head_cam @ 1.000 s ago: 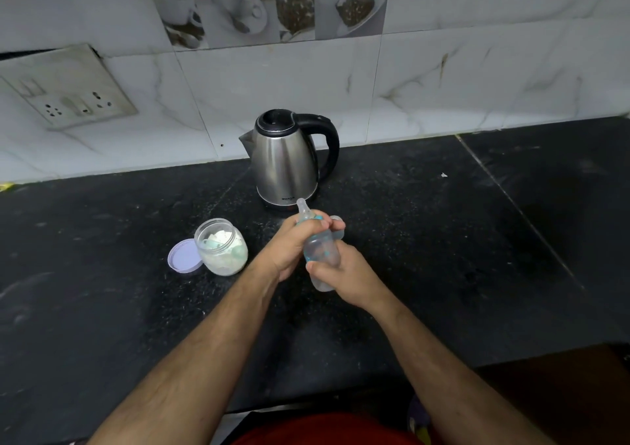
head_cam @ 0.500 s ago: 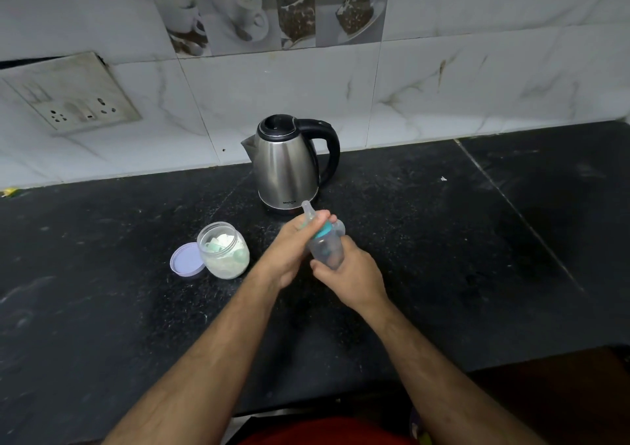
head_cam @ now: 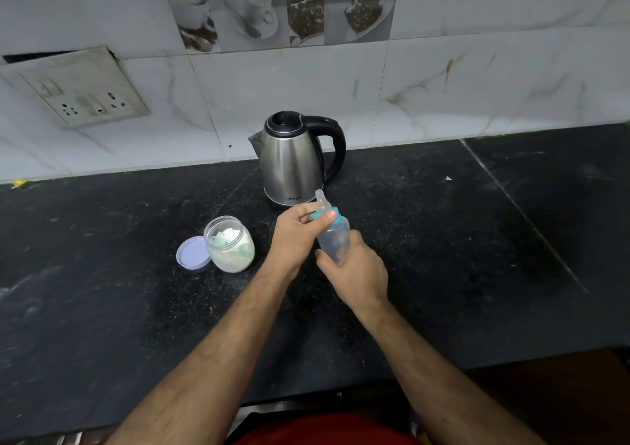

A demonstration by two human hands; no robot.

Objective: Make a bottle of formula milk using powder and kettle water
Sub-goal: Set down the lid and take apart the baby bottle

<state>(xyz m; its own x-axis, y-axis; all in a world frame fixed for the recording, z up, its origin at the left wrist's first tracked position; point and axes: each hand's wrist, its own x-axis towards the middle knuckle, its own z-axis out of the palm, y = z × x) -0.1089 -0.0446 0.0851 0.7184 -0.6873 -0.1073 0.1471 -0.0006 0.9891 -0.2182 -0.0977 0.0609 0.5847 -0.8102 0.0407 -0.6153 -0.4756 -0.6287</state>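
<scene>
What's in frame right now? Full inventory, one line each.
Stainless steel electric kettle with black handle: 1, silver and black, back of counter by the wall.
Clear plastic jar of white powder: 1, open, left of the hands.
Lilac round lid: 1, flat on counter, left of the jar.
Clear baby bottle with teal collar and teat: 1, tilted, held above counter.
Black stone counter: 1.
White wall socket plate: 1, wall, upper left.
Left hand: grip at the bottle's collar.
Right hand: grip round the bottle's body.
</scene>
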